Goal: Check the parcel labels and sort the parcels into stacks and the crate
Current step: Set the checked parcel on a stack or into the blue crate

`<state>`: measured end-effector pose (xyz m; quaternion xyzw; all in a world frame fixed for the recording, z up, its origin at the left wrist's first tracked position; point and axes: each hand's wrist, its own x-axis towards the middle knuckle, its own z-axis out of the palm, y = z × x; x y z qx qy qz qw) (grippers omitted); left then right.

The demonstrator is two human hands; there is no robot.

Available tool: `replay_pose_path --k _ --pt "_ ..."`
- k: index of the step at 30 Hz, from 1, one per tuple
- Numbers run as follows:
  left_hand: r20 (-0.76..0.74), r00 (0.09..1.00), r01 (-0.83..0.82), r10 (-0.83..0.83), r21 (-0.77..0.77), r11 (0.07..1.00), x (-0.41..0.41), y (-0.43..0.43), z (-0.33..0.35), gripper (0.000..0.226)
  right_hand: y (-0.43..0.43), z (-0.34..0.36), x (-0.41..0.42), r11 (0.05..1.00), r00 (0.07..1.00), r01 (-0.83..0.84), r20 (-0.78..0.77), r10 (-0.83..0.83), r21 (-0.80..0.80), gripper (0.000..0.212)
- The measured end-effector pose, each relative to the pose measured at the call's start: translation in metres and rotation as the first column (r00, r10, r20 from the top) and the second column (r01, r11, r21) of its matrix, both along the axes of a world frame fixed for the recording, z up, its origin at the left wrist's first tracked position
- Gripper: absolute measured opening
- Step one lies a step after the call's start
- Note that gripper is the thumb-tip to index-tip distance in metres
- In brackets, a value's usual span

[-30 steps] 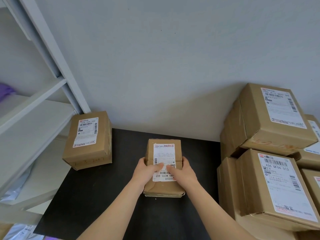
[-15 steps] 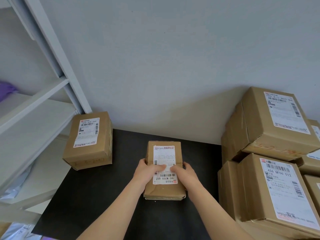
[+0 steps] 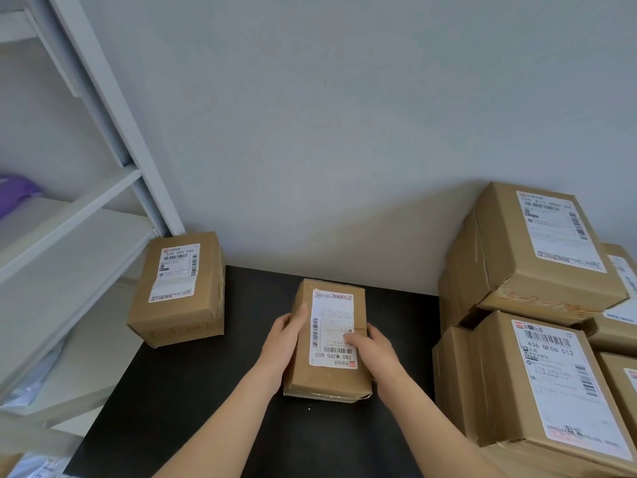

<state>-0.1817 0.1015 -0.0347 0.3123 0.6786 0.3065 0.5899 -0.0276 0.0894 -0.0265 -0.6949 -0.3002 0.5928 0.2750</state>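
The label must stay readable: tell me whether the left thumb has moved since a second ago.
Yes. The left hand drew its thumb left, off the label to the left edge of the parcel, which stayed put.

I count two single parcels on the one black table (image 3: 206,408): a left parcel (image 3: 177,288) at its rear left corner and a middle parcel (image 3: 327,343). The pile (image 3: 537,305) at its right edge shows at least four more; others are half hidden. Two hands: one left hand (image 3: 284,334), one right hand (image 3: 374,346). One rack (image 3: 113,108), one purple thing (image 3: 17,193).
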Motion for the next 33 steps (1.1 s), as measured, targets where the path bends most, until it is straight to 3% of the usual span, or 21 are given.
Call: replay_pose_path --k 2,4,9,13,17,22,27,33 --pt "-0.009 1.0 -0.02 0.02 0.02 1.0 -0.002 0.003 0.002 0.07 -0.001 0.004 0.001 1.0 0.999 0.018 -0.041 -0.017 0.022 0.051" --pt "-0.042 0.995 -0.084 0.086 0.045 0.995 -0.003 0.003 0.006 0.054 -0.002 0.004 0.001 0.999 1.0 0.006 -0.023 -0.005 0.052 0.047" --pt "-0.126 0.981 -0.131 0.145 0.113 0.985 -0.008 0.001 0.012 0.042 -0.005 0.008 -0.005 0.989 0.984 -0.084 0.164 0.063 0.12 0.055" --pt "-0.189 0.972 -0.11 0.14 0.161 0.981 -0.01 0.0 0.016 0.04 -0.006 0.017 -0.009 0.976 0.966 -0.159 0.228 0.123 0.148 0.054" --pt "-0.231 0.968 -0.039 0.094 0.233 0.972 -0.005 0.0 0.02 0.041 -0.003 0.019 -0.013 0.979 0.974 -0.131 0.202 0.098 0.155 0.05" --pt "-0.316 0.949 0.096 0.002 0.295 0.95 0.006 0.002 0.029 0.048 0.003 0.026 -0.011 0.995 0.999 -0.03 0.034 0.027 0.095 0.057" --pt "-0.425 0.898 0.246 -0.117 0.264 0.933 0.012 0.005 0.026 0.06 0.004 0.023 -0.006 0.984 0.989 -0.122 0.1 0.11 0.131 0.072" --pt "-0.431 0.879 0.319 -0.204 0.213 0.923 0.014 0.01 0.024 0.059 0.007 0.019 -0.007 0.976 0.979 -0.17 0.14 0.151 0.134 0.078"
